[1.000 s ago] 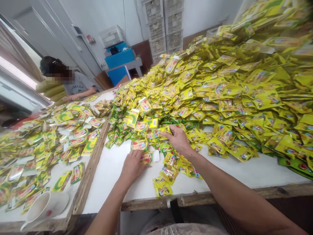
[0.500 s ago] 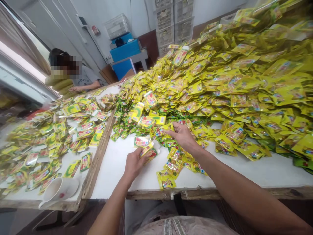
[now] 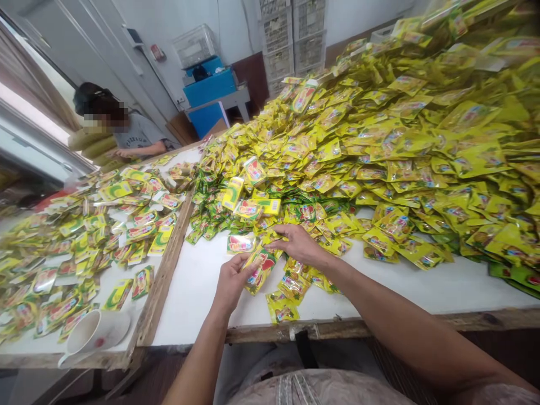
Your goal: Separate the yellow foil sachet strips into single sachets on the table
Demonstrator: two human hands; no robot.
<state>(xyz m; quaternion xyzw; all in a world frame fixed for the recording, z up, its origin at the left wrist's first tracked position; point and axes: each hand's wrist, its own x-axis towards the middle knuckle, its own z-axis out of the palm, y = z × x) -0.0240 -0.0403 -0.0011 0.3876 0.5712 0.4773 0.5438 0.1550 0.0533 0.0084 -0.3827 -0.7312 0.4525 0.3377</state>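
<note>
My left hand (image 3: 231, 279) grips a small printed carton (image 3: 259, 271), yellow and green with red fruit pictures, and holds it tilted just above the white table. My right hand (image 3: 297, 244) is at the carton's upper end with its fingers drawn together. What lies between those fingertips is too small to make out. Behind the hands, more cartons (image 3: 248, 210) lie on green sachets. Several yellow sachets (image 3: 282, 306) with pineapple pictures are spread near the table's front edge, below my right forearm.
A high heap of yellow sachets (image 3: 379, 146) covers the right and back. Left of a wooden strip (image 3: 166, 275) lie many cartons (image 3: 90, 242) and a white mug (image 3: 96, 332). A person (image 3: 139, 135) sits at the far left. Crates (image 3: 276, 48) stand by the wall.
My right hand has moved left from the sachets to the carton's upper end. The carton has turned, showing its broad printed face. The view has shifted slightly.
</note>
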